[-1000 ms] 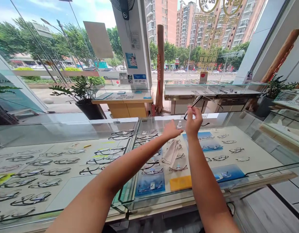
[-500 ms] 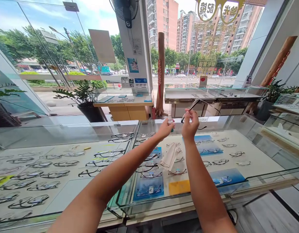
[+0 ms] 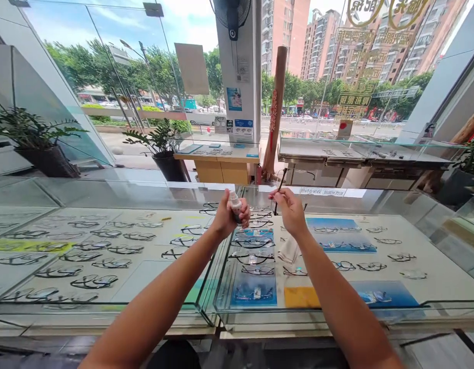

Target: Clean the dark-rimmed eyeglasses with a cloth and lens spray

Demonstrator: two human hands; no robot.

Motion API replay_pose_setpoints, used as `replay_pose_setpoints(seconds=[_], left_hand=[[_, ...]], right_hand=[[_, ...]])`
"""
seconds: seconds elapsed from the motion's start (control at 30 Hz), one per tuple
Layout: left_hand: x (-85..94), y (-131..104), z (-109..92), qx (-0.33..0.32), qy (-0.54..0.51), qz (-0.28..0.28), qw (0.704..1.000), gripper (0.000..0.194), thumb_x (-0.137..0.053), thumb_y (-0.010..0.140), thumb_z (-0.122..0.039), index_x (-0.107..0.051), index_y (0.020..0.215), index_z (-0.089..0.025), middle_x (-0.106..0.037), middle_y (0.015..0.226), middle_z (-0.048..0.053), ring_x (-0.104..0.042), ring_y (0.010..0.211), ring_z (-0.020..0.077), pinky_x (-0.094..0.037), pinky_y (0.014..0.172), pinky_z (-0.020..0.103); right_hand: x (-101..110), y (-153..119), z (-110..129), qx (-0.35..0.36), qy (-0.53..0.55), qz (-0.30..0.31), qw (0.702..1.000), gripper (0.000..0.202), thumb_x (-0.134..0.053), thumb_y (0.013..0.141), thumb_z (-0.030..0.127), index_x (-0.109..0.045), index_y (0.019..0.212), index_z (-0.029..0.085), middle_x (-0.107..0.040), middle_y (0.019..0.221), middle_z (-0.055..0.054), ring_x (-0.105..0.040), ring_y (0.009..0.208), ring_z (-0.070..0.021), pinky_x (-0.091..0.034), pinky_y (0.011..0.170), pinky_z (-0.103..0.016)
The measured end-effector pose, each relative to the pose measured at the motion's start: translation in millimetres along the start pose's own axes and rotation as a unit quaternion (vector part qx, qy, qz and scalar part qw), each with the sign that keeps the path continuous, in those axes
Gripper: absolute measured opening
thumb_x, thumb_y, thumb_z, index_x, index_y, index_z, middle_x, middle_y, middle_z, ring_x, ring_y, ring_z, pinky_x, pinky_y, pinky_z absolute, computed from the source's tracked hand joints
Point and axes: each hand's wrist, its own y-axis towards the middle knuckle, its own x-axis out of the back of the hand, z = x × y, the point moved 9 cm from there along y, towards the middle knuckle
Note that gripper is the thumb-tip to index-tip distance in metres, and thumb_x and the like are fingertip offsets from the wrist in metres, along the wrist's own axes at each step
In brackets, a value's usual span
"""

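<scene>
My left hand (image 3: 223, 218) is wrapped round a small spray bottle (image 3: 234, 201) with a whitish top, held upright above the glass counter (image 3: 217, 277). To its right, my right hand (image 3: 291, 210) pinches a pair of dark-framed eyeglasses (image 3: 280, 187), turned nearly edge-on so the lenses hardly show. Both hands are raised over the counter, with a gap between them. Below my right hand lies a folded beige cloth (image 3: 289, 250), partly covered by my forearm.
Rows of eyeglasses (image 3: 94, 281) lie inside the glass cases on both sides. A yellow cloth (image 3: 298, 297) and blue display cards (image 3: 331, 225) are in the right case. Potted plants (image 3: 165, 154), a wooden post (image 3: 276, 113) and further display counters (image 3: 317, 154) stand beyond.
My left hand has drawn the bottle leftward, away from the glasses. My right hand has turned the glasses to a steeper, edge-on angle. The camera view has swung left.
</scene>
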Motion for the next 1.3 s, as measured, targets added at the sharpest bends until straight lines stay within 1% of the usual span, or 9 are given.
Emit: replay_pose_setpoints(seconds=[0.13,0.2,0.3,0.4,0.57,0.8,1.0,1.13,1.3], left_hand=[[-7.6,-4,5,0.029,-0.027,0.027,0.999,0.082,-0.06,0.082,-0.101,-0.051,0.057,-0.023,-0.034,0.048,-0.004,-0.037,0.046,0.0145,-0.037,0.043,0.029],[-5.2,-5,3,0.014,-0.027,0.0,1.0,0.079,-0.063,0.081,-0.097,-0.055,0.058,-0.022,-0.038,0.05,-0.002,-0.043,0.049,0.015,-0.043,0.048,0.029],[2.9,-5,-3,-0.032,-0.009,-0.066,0.997,0.072,-0.071,0.078,-0.09,-0.065,0.066,-0.019,-0.053,0.063,0.001,-0.057,0.063,0.0167,-0.054,0.064,0.03],[8.6,-5,-4,-0.06,0.037,-0.109,0.992,0.066,-0.073,0.077,-0.085,-0.065,0.072,-0.019,-0.06,0.074,0.002,-0.057,0.069,0.0162,-0.053,0.067,0.029],[20.8,-4,-6,-0.093,0.172,-0.17,0.966,0.059,-0.061,0.087,-0.079,-0.062,0.076,-0.021,-0.056,0.076,0.002,-0.051,0.068,0.0161,-0.045,0.063,0.029],[21.4,-6,-15,-0.122,0.252,-0.173,0.944,0.055,-0.054,0.088,-0.075,-0.059,0.075,-0.022,-0.053,0.074,0.002,-0.049,0.07,0.0185,-0.04,0.064,0.032],[17.4,-9,-19,-0.127,0.26,-0.178,0.941,0.057,-0.056,0.089,-0.077,-0.061,0.077,-0.022,-0.054,0.077,0.003,-0.049,0.074,0.0196,-0.043,0.07,0.032],[15.8,-10,-19,-0.132,0.296,-0.178,0.929,0.057,-0.055,0.09,-0.078,-0.06,0.076,-0.022,-0.055,0.078,0.003,-0.051,0.077,0.0212,-0.045,0.072,0.034],[4.5,-13,-13,-0.14,0.376,-0.144,0.904,0.052,-0.056,0.095,-0.07,-0.058,0.076,-0.022,-0.055,0.076,0.001,-0.049,0.077,0.0212,-0.039,0.074,0.034]], right_hand=[[-24,-11,-10,-0.054,0.027,0.066,0.996,0.041,-0.074,0.096,0.068,-0.074,0.098,0.027,-0.079,0.101,-0.006,-0.077,0.1,-0.0262,-0.059,0.099,-0.045],[-30,-16,-12,-0.087,0.04,0.088,0.992,0.042,-0.076,0.095,0.068,-0.075,0.096,0.027,-0.079,0.102,-0.006,-0.077,0.098,-0.025,-0.059,0.096,-0.044],[-38,-23,-13,-0.136,0.062,0.113,0.982,0.042,-0.076,0.094,0.068,-0.075,0.094,0.026,-0.08,0.102,-0.004,-0.077,0.095,-0.023,-0.06,0.091,-0.04],[-47,-31,-14,-0.167,0.076,0.136,0.974,0.04,-0.076,0.094,0.066,-0.075,0.094,0.026,-0.081,0.1,-0.004,-0.077,0.094,-0.0218,-0.06,0.087,-0.037],[-59,-38,-17,-0.185,0.093,0.151,0.967,0.038,-0.078,0.093,0.062,-0.072,0.089,0.025,-0.082,0.103,-0.003,-0.079,0.093,-0.0208,-0.056,0.079,-0.033],[-64,-40,-14,-0.185,0.108,0.165,0.963,0.037,-0.078,0.093,0.059,-0.069,0.088,0.024,-0.081,0.103,-0.003,-0.079,0.089,-0.0188,-0.053,0.075,-0.03],[-60,-38,-13,-0.195,0.129,0.153,0.96,0.036,-0.08,0.092,0.059,-0.072,0.089,0.024,-0.082,0.103,-0.003,-0.08,0.091,-0.0188,-0.057,0.077,-0.03],[-49,-30,-17,-0.2,0.161,0.097,0.961,0.038,-0.082,0.089,0.062,-0.073,0.093,0.025,-0.084,0.101,-0.004,-0.081,0.091,-0.0203,-0.061,0.079,-0.032],[-40,-25,-22,-0.194,0.193,0.048,0.961,0.04,-0.085,0.086,0.063,-0.07,0.093,0.027,-0.085,0.104,-0.005,-0.082,0.095,-0.0233,-0.065,0.078,-0.034]])
